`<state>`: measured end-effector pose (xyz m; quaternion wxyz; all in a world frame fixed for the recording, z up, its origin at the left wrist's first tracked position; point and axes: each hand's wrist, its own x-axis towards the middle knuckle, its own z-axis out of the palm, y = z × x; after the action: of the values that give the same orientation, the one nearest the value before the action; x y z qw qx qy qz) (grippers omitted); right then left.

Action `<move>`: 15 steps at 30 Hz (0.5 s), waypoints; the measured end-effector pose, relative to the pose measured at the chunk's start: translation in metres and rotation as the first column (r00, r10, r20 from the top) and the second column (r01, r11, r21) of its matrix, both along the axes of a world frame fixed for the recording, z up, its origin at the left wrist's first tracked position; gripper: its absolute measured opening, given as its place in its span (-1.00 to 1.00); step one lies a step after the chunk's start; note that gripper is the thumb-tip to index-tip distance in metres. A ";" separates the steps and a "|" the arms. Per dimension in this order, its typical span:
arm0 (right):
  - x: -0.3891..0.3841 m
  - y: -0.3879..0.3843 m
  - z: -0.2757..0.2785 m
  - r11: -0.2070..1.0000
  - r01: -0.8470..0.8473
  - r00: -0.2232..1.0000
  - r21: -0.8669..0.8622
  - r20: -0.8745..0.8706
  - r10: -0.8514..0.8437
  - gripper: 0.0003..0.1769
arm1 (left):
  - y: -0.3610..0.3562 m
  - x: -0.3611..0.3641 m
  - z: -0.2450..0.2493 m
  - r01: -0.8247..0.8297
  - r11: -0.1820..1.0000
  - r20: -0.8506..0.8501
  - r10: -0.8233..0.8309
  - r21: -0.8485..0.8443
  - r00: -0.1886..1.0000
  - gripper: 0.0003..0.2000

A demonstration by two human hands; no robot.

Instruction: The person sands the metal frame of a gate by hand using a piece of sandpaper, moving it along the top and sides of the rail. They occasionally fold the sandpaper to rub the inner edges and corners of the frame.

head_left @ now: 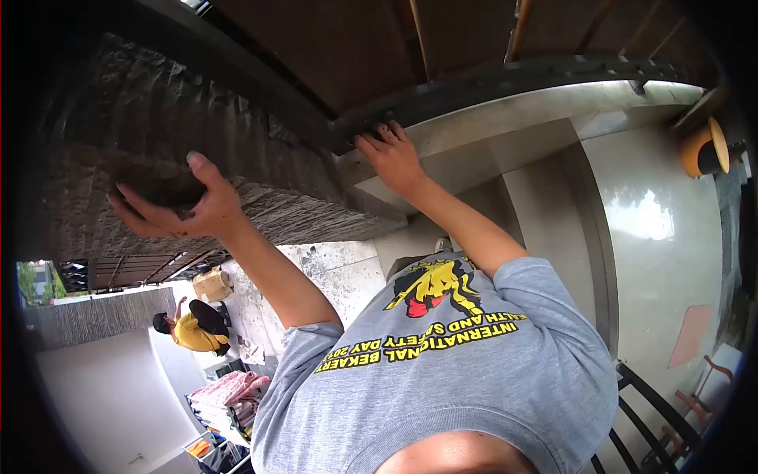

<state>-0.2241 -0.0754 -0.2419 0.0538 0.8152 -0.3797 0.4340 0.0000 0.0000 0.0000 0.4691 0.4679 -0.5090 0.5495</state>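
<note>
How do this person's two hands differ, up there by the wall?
The left hand is cupped round a dark lump against the rough stone wall. The right hand hooks its fingers over a dark rail. The left hand's thumb sticks up clear of the lump, while the right hand's thumb lies close beside its fingers. The left hand also sits lower in the picture than the right. Both hands are bare, on arms stretched out from a grey T-shirt.
</note>
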 end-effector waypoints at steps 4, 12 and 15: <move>-0.028 0.003 0.004 0.998 0.034 0.999 -0.043 -0.003 -0.034 -0.64 | 0.002 -0.009 -0.009 -0.040 0.999 -0.023 0.041 0.019 0.999 -0.14; -0.015 0.006 0.001 0.999 0.025 0.999 -0.041 0.041 -0.024 -0.67 | 0.001 -0.009 -0.004 -0.016 0.999 -0.030 0.017 0.036 0.999 -0.11; -0.039 -0.003 0.003 0.994 0.108 0.992 -0.033 0.063 -0.106 -0.67 | -0.002 -0.008 -0.002 -0.019 0.999 -0.026 0.020 0.028 0.999 -0.11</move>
<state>-0.2630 -0.0789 -0.2392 0.0804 0.7789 -0.4164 0.4621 -0.0078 -0.0015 -0.0018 0.4636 0.4865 -0.5059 0.5408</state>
